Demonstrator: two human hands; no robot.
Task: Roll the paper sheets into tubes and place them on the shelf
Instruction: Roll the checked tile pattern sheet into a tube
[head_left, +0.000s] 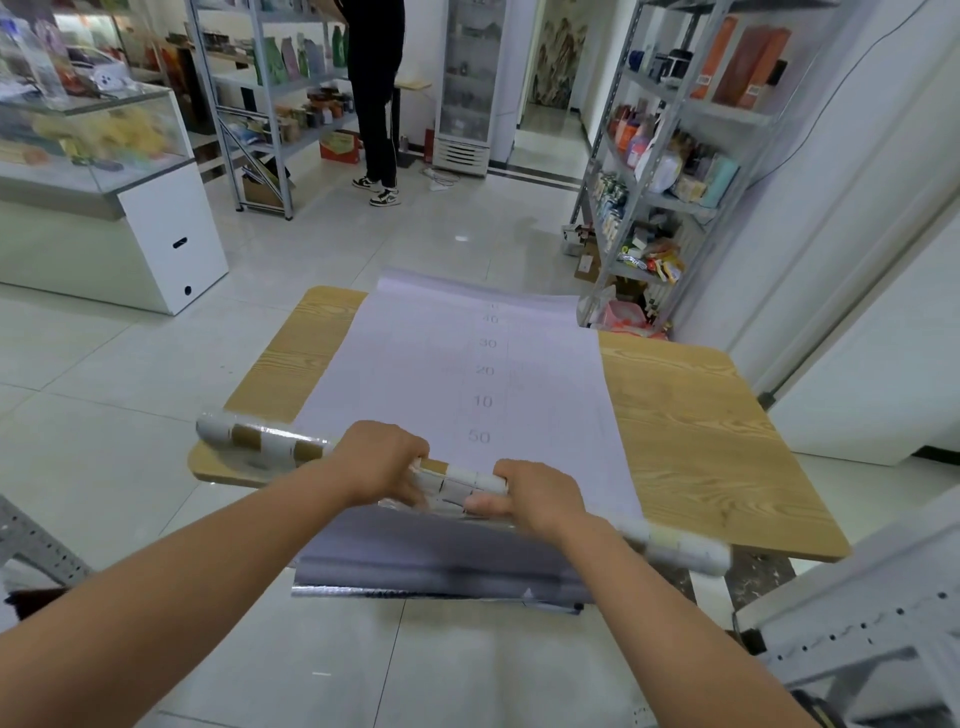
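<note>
Rolling under way. Left hand (382, 460) and right hand (535, 496) both curl round the patterned tube (260, 439), which lies across the near edge of the table (701, 441). The unrolled sheet (457, 364) runs flat toward 12 o'clock, so most of it is left to roll. The dark flap (441, 556) at 6 o'clock is possibly another sheet. The shelf (675, 202) at 2 o'clock shows no tube.

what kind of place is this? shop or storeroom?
Most likely a small retail shop: a glass display counter on the left, metal racks stocked with packaged goods, a glass-door cooler at the back. The left hand and right hand grip a paper roll at a wooden table.
</note>
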